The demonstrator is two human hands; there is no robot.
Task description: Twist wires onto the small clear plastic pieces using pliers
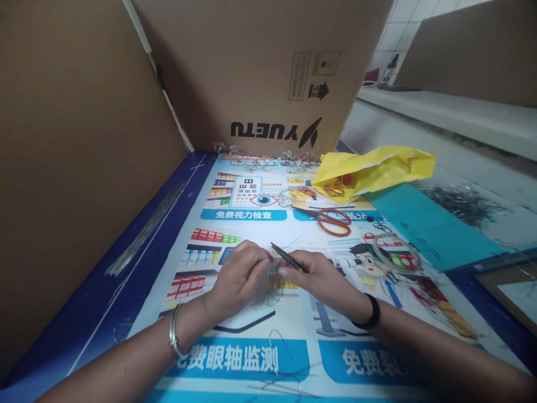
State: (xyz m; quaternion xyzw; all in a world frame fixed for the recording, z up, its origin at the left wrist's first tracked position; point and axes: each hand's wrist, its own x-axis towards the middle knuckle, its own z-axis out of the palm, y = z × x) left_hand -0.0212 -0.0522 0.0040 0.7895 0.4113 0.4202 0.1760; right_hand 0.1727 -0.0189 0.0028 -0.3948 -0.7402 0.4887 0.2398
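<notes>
Both of my hands meet over the middle of the printed sheet. My right hand (310, 274) is closed around dark pliers (286, 257), whose narrow jaws point up and to the left. With fingers pinched together, my left hand (243, 268) holds thin wire (274, 268) right beside the pliers; its exact shape is hard to make out. Loops of fine wire hang below the fingers. Beyond the hands, red-handled scissors (335, 221) lie on the sheet, with a small wire coil (287, 197) near their tips.
Cardboard walls (260, 73) stand at the back and left. A bundle of straight wires (146, 229) lies on the blue surface at left. At right are a yellow bag (377, 168), a clear ring-shaped roll (396, 252) and a dark wire heap (461, 204). Wire scraps (285, 386) lie in front.
</notes>
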